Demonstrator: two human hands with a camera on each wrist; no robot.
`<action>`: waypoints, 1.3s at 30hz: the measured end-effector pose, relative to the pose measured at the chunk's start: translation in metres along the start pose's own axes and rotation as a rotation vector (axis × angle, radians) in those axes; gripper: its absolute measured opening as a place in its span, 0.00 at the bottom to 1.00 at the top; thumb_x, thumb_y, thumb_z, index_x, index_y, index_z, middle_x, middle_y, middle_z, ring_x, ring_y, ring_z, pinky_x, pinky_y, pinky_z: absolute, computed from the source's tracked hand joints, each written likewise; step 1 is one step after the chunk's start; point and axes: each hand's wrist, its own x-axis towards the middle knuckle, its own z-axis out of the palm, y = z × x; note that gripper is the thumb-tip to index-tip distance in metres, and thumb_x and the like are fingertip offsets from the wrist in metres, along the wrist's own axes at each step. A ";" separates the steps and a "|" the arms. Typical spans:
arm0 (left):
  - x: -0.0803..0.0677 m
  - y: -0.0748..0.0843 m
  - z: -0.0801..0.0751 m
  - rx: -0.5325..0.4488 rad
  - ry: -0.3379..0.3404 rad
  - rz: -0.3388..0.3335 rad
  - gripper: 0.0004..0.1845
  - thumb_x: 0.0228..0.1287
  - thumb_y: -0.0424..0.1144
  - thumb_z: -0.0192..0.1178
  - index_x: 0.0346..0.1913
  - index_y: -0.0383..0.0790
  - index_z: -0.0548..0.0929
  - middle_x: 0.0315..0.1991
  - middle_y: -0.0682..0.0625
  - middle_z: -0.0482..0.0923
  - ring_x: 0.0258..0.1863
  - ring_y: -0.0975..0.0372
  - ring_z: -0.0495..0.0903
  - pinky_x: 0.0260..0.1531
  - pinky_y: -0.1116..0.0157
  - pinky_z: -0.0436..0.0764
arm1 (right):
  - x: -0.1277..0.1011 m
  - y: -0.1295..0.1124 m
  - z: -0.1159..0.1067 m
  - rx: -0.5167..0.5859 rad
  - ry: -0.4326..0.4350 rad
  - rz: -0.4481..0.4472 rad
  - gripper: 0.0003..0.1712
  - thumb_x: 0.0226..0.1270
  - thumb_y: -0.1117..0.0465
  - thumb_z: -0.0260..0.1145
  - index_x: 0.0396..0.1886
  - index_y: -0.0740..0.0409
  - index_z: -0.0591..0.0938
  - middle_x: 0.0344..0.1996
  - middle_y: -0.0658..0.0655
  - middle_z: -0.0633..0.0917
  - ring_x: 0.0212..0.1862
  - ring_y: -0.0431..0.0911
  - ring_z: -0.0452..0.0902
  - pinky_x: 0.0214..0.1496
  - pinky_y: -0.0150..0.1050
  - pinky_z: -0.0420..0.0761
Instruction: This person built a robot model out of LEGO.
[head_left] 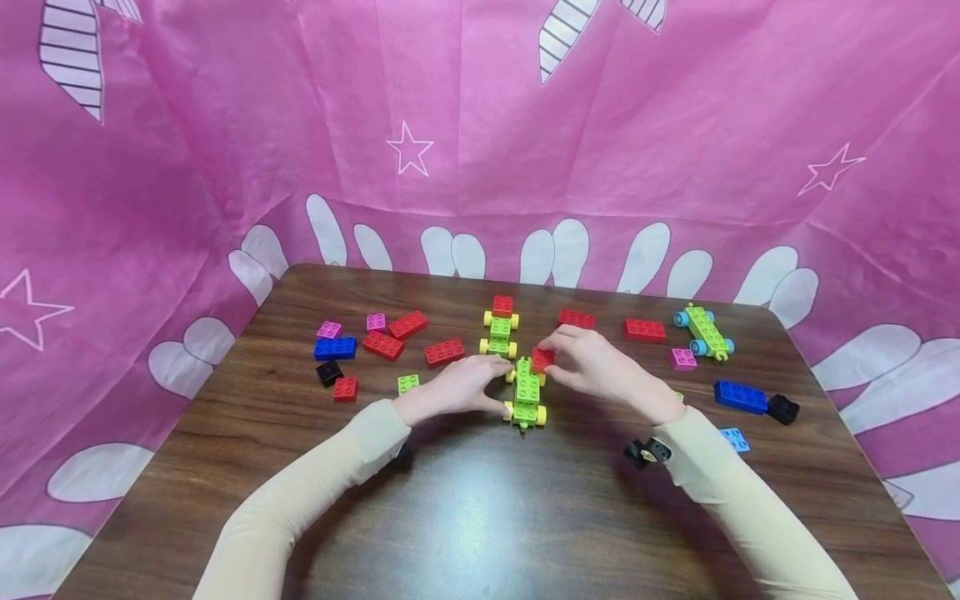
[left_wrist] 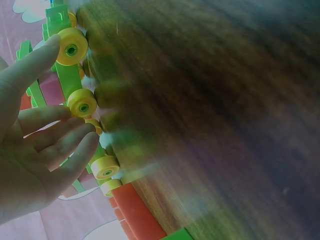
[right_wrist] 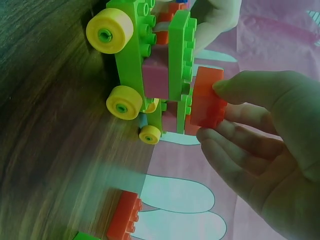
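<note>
My right hand [head_left: 596, 362] pinches a red brick [right_wrist: 207, 97] between thumb and fingertips. That brick is close over the far end of a green toy car [head_left: 527, 385] with yellow wheels. On the car's base, a pink brick [right_wrist: 156, 75] carries a raised green plate [right_wrist: 178, 55]. Along the car's left side lies my left hand [head_left: 459, 386]. Its thumb touches the front wheel [left_wrist: 72, 47], and the index fingertip is right at the rear wheel [left_wrist: 82, 103]. Straight behind stands a second green car [head_left: 500, 327] with a red brick [head_left: 502, 305] on top.
On the left lie several red bricks [head_left: 445, 352], a blue brick [head_left: 335, 347], small pink bricks [head_left: 328, 330] and a black brick [head_left: 328, 372]. To the right are a blue-wheeled green base [head_left: 705, 332], a long blue brick [head_left: 740, 396] and another black brick [head_left: 783, 408].
</note>
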 end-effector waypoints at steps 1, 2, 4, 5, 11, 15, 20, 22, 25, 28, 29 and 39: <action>0.000 0.000 0.000 -0.004 -0.001 -0.001 0.40 0.57 0.55 0.70 0.68 0.36 0.73 0.70 0.43 0.72 0.70 0.53 0.71 0.68 0.54 0.74 | 0.001 -0.001 0.000 0.002 0.000 -0.004 0.16 0.58 0.62 0.73 0.46 0.61 0.85 0.40 0.55 0.86 0.44 0.46 0.83 0.49 0.43 0.85; 0.000 0.000 0.000 -0.005 -0.001 -0.001 0.40 0.58 0.55 0.70 0.68 0.36 0.73 0.70 0.43 0.72 0.70 0.53 0.71 0.68 0.54 0.74 | 0.001 -0.001 0.000 0.005 -0.002 -0.004 0.16 0.58 0.62 0.73 0.46 0.61 0.85 0.40 0.55 0.86 0.44 0.46 0.83 0.49 0.43 0.85; 0.000 0.000 0.000 -0.004 0.000 0.003 0.40 0.58 0.55 0.70 0.68 0.36 0.73 0.70 0.43 0.72 0.70 0.53 0.71 0.67 0.54 0.74 | 0.002 -0.002 0.001 0.005 -0.004 -0.007 0.16 0.58 0.62 0.73 0.46 0.61 0.85 0.41 0.55 0.87 0.44 0.46 0.83 0.49 0.43 0.85; 0.000 0.000 0.000 -0.001 0.002 0.005 0.40 0.58 0.55 0.70 0.68 0.36 0.73 0.70 0.43 0.72 0.70 0.53 0.71 0.67 0.54 0.74 | 0.003 -0.002 0.001 0.008 -0.007 -0.004 0.16 0.59 0.62 0.73 0.46 0.61 0.85 0.41 0.55 0.86 0.44 0.46 0.83 0.49 0.43 0.85; 0.000 -0.001 0.001 0.008 0.011 0.004 0.40 0.57 0.56 0.70 0.68 0.36 0.74 0.70 0.43 0.72 0.70 0.53 0.71 0.67 0.55 0.74 | 0.005 -0.003 0.005 0.021 -0.022 0.004 0.16 0.58 0.61 0.74 0.46 0.59 0.85 0.41 0.54 0.87 0.46 0.45 0.82 0.50 0.41 0.85; 0.000 -0.002 0.001 0.004 0.013 0.001 0.40 0.57 0.56 0.71 0.68 0.36 0.74 0.70 0.43 0.72 0.70 0.53 0.71 0.67 0.54 0.74 | 0.007 -0.004 0.007 0.026 -0.033 0.014 0.16 0.58 0.61 0.74 0.46 0.59 0.85 0.42 0.54 0.87 0.46 0.45 0.82 0.50 0.41 0.85; 0.001 -0.002 0.002 -0.002 0.011 0.002 0.40 0.57 0.56 0.71 0.68 0.36 0.74 0.70 0.43 0.72 0.70 0.53 0.71 0.68 0.54 0.74 | 0.007 -0.004 0.008 0.031 -0.035 0.017 0.17 0.58 0.61 0.74 0.47 0.59 0.85 0.42 0.54 0.87 0.46 0.45 0.83 0.50 0.42 0.86; 0.002 -0.003 0.002 -0.004 0.008 0.002 0.40 0.57 0.56 0.70 0.68 0.36 0.74 0.70 0.43 0.72 0.70 0.53 0.71 0.68 0.54 0.74 | 0.007 -0.004 0.008 0.042 -0.035 0.017 0.17 0.58 0.62 0.74 0.48 0.60 0.85 0.43 0.55 0.87 0.46 0.46 0.83 0.50 0.42 0.86; 0.002 -0.003 0.001 -0.011 0.001 0.002 0.40 0.57 0.55 0.71 0.68 0.36 0.73 0.70 0.43 0.72 0.70 0.53 0.71 0.67 0.54 0.74 | 0.007 -0.005 0.008 0.054 -0.038 0.020 0.17 0.59 0.62 0.74 0.48 0.60 0.85 0.43 0.55 0.87 0.46 0.46 0.83 0.50 0.43 0.86; 0.002 -0.003 0.001 -0.010 -0.003 -0.001 0.40 0.57 0.56 0.70 0.68 0.37 0.73 0.70 0.43 0.72 0.70 0.54 0.71 0.67 0.54 0.74 | 0.007 -0.005 0.007 0.063 -0.039 0.022 0.17 0.59 0.61 0.74 0.48 0.59 0.85 0.43 0.54 0.87 0.46 0.45 0.83 0.50 0.42 0.86; 0.003 -0.003 0.000 -0.008 -0.003 -0.001 0.40 0.57 0.56 0.70 0.68 0.37 0.74 0.70 0.43 0.72 0.70 0.54 0.71 0.67 0.54 0.74 | 0.007 -0.004 0.007 0.061 -0.038 0.022 0.17 0.59 0.61 0.74 0.48 0.59 0.85 0.42 0.54 0.87 0.46 0.45 0.83 0.50 0.42 0.86; 0.002 -0.002 0.000 0.002 -0.003 -0.007 0.40 0.57 0.56 0.70 0.68 0.37 0.74 0.70 0.44 0.72 0.70 0.54 0.71 0.67 0.54 0.74 | 0.002 -0.005 0.008 0.050 -0.030 0.026 0.19 0.62 0.60 0.72 0.53 0.59 0.86 0.41 0.55 0.86 0.43 0.44 0.82 0.44 0.39 0.86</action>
